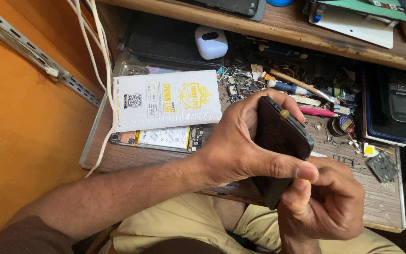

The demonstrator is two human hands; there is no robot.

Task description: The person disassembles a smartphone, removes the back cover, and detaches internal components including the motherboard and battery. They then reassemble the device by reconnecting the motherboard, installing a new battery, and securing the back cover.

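Observation:
My left hand wraps around a black smartphone, thumb pressed along its near edge and fingers curled over the far edge. The phone is tilted on its side above the edge of the wooden workbench. My right hand grips the lower end of the same phone from below, fingers folded against it. What the right fingertips do against the phone is hidden.
A white padded packet lies over an opened phone with its battery showing. A white earbud case, screwdrivers, a small round tin, loose parts and stacked phones crowd the bench. White cables hang at left.

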